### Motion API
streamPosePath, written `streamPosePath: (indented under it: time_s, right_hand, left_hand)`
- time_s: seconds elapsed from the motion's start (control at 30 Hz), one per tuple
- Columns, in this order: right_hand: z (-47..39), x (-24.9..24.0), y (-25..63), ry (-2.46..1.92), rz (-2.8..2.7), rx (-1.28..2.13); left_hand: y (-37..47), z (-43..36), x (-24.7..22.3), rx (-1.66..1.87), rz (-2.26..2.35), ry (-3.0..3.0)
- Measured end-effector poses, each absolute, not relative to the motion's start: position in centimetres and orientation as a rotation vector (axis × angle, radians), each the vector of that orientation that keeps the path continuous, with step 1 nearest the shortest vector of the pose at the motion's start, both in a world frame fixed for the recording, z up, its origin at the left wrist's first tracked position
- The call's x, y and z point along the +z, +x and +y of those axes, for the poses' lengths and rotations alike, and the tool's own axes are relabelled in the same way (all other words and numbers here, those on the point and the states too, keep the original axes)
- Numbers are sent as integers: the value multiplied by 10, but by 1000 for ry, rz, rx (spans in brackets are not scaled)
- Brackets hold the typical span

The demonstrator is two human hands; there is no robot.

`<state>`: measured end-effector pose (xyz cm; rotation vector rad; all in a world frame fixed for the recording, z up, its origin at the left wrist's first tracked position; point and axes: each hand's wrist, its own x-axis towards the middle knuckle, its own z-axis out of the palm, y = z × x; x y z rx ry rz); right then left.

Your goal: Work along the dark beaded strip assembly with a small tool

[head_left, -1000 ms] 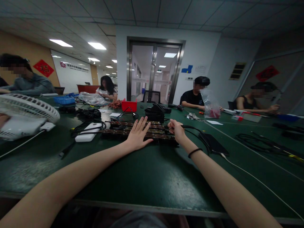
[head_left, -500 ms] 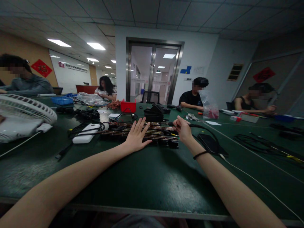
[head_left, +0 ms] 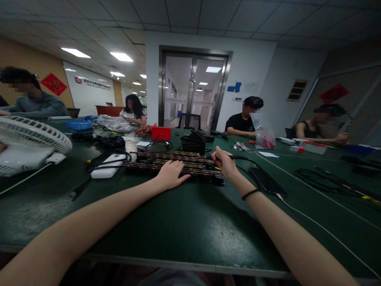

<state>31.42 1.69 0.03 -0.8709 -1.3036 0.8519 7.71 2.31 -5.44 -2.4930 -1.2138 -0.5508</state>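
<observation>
Several thin, brownish rods or wires [head_left: 149, 165] with light bands lie side by side across a black holder [head_left: 216, 181] in front of me. My left hand [head_left: 170, 174] rests palm down on them, fingers foreshortened and close together, thumb stretched to the right. At their right end, my right hand [head_left: 225, 163] is closed around a black corded tool [head_left: 207, 157], whose dark end pokes out to the left; its exact kind is too small to make out. From behind that hand a thick black cord [head_left: 248, 158] curves to the right.
A white box [head_left: 108, 167] with black cables is at left, near a white fan [head_left: 32, 135]. Behind the rods stand a black device [head_left: 193, 143] and a red bin [head_left: 161, 132]. A phone [head_left: 266, 180] with a white cable lies at right. Several people sit around the table.
My left hand's fingers have drawn in from a spread pose and dropped lower over the rods. My right hand has shifted slightly left with the corded tool.
</observation>
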Motion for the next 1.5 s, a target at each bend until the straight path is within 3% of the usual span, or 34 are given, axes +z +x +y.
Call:
streamPosePath:
  time_s: [0.53,1.5]
  right_hand:
    - [25,-7,306,-994,-1344,771]
    - [26,1,310,-994,-1365,947]
  left_hand:
    - [76,26,-57,-588,-1161,-2459]
    - [77,24,-55,-589,-1173,-2445]
